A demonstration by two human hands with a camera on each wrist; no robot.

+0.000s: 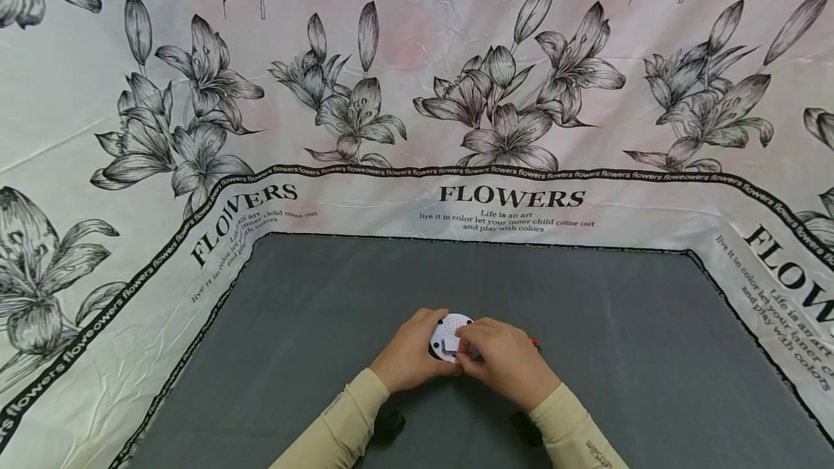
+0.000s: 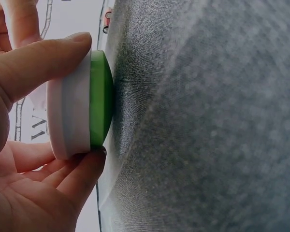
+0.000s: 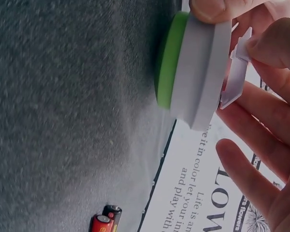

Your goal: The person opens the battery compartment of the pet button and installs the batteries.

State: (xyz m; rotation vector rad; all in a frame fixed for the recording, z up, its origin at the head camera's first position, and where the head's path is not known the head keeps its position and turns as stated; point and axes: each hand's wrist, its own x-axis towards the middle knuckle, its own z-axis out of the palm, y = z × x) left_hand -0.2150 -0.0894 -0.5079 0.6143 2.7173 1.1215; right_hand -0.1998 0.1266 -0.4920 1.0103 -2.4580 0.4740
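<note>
A round white push-button device with a green domed top (image 2: 101,99) stands dome-down on the grey cloth, its underside with small holes (image 1: 454,324) facing up. My left hand (image 1: 412,353) grips its rim, thumb on one side and fingers on the other. Between thumb and finger, my right hand (image 1: 507,362) pinches a small white battery cover (image 3: 237,77). The cover sits tilted at the underside, one end against it and the other raised. The battery compartment itself is mostly hidden by the cover and fingers.
Red and black batteries (image 3: 106,220) lie together on the cloth, just right of my right hand. Grey cloth (image 1: 326,295) spreads around the hands, edged by a white border with printed flowers and lettering (image 1: 511,196). Dark objects (image 1: 389,425) sit by both wrists.
</note>
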